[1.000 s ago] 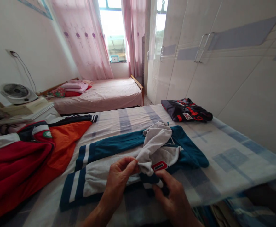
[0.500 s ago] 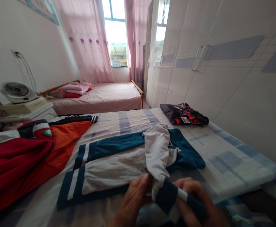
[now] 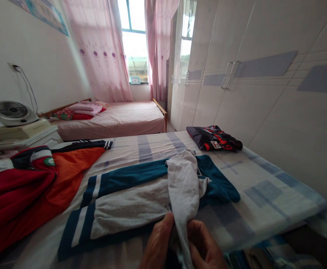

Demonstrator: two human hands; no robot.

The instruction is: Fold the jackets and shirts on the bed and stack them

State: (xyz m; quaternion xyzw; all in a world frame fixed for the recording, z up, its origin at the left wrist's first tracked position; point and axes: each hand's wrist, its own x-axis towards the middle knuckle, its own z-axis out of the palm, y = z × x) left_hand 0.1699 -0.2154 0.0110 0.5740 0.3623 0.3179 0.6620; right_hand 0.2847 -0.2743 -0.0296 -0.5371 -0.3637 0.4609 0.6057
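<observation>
A grey and teal sweatshirt [image 3: 132, 205] lies partly folded on the bed in front of me, its white-striped teal ends pointing left. One grey sleeve [image 3: 182, 183] crosses over it and hangs down toward me. My left hand [image 3: 158, 241] is closed at the left edge of this sleeve, thumb up, its other fingers mostly hidden. On the opposite edge my right hand [image 3: 204, 244] has its fingers curled and pinches the grey cloth. The lower end of the sleeve drops between my hands, and its cuff is largely out of sight.
To the left lies a red and orange jacket [image 3: 40, 183]. A folded black and red garment [image 3: 215, 139] rests at the bed's far right. White wardrobes [image 3: 264, 104] line the right side. Beyond stands a second bed [image 3: 124, 117]; a fan [image 3: 13, 112] sits at left.
My right hand has moved left, from the striped teal cuff up to the grey part of the sleeve. The cuff has dropped lower, and the view has shifted slightly.
</observation>
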